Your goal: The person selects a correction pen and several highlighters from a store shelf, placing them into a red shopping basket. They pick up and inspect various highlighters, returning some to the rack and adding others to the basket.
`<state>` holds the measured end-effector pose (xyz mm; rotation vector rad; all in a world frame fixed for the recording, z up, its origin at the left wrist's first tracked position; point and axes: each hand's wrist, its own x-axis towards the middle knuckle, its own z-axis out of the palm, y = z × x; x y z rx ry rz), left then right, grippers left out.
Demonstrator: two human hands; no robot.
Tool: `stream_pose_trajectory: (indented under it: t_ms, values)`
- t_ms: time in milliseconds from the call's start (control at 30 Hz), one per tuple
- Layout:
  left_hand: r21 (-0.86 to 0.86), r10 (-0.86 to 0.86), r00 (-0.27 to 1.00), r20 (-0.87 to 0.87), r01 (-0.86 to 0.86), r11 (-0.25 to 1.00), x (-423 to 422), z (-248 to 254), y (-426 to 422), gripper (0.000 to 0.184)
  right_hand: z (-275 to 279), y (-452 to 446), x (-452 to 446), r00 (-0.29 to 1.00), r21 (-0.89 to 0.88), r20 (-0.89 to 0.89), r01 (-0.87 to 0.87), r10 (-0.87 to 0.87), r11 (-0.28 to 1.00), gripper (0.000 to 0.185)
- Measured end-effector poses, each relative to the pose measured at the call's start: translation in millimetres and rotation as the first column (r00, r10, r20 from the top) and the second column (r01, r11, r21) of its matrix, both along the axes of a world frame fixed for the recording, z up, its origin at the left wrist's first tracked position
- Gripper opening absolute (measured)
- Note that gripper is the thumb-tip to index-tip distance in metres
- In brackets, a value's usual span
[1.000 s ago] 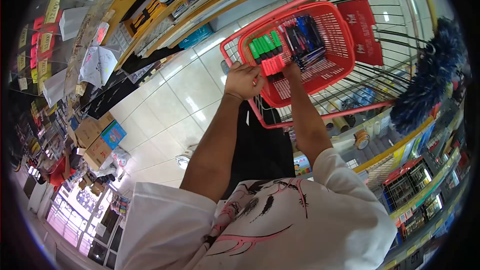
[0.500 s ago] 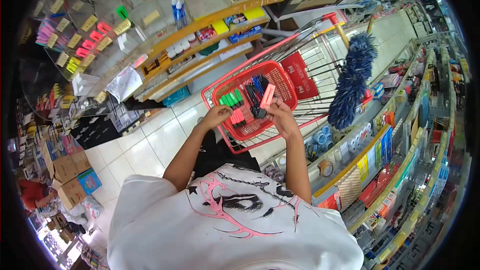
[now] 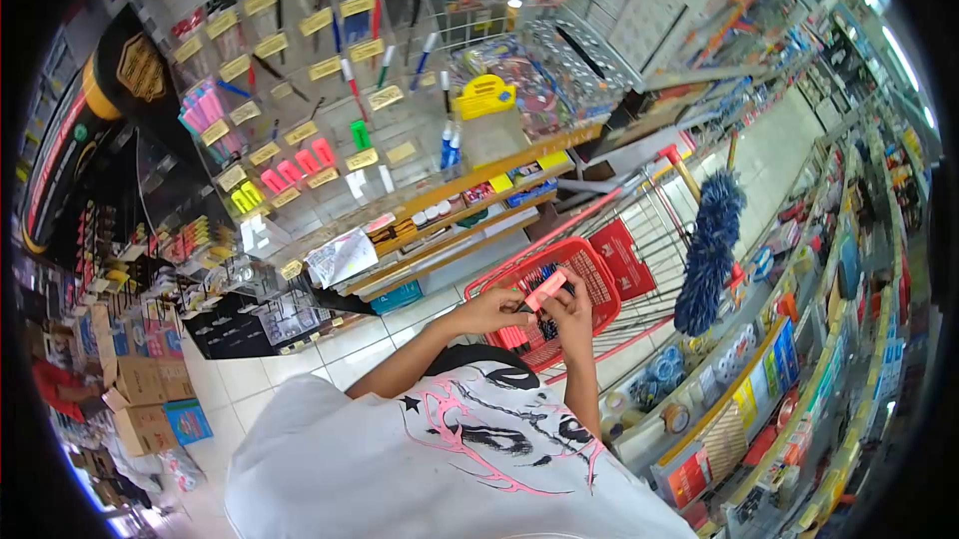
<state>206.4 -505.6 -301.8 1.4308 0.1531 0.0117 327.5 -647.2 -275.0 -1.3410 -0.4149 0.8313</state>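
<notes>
Over the red basket, my two hands meet at a pink highlighter. My right hand is closed around its pink body. The fingers of my left hand pinch together at its dark lower end. Whether more than one highlighter is held, I cannot tell. Below my hands, several pink highlighters lie in the basket, beside dark pens that my hands partly cover. The basket sits in a shopping cart with a red panel.
Ahead stands a tiered pen display with yellow labels, holding pink highlighters and a green highlighter. A blue fluffy duster hangs by the cart. Stocked shelves line the right. Cardboard boxes and a person in red are at left.
My view has tilted up, showing more of the display. My left hand has moved from the basket's edge to the highlighter in my right hand. The green highlighters in the basket are now hidden.
</notes>
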Motion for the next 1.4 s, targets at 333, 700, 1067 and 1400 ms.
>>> stream_pose_trajectory:
  t_ms: [333, 700, 1067, 1400]
  values:
    - [0.290, 0.003, 0.994, -0.105, 0.028, 0.957, -78.3, 7.3, 100.7, 0.031, -3.8, 87.3, -33.3, 0.998, -0.064, 0.028, -0.056, 0.058, 0.996, 0.027]
    - [0.250, 0.265, 0.964, 0.024, -0.263, 0.932, -156.0, 20.2, 146.1, 0.022, 131.3, 238.2, -94.9, 0.836, 0.218, 0.533, -0.281, 0.127, 0.935, 0.020]
    - [0.220, 0.427, 0.896, 0.124, -0.444, 0.868, -206.9, 23.4, 135.5, 0.024, 146.0, 332.1, -150.3, 0.226, -0.154, 0.924, -0.522, 0.309, 0.839, 0.021]
    - [0.245, 0.515, 0.856, 0.041, -0.508, 0.826, -249.7, 24.2, 127.7, 0.021, 107.5, 356.5, -162.9, 0.198, -0.199, 0.916, -0.534, 0.350, 0.822, 0.020]
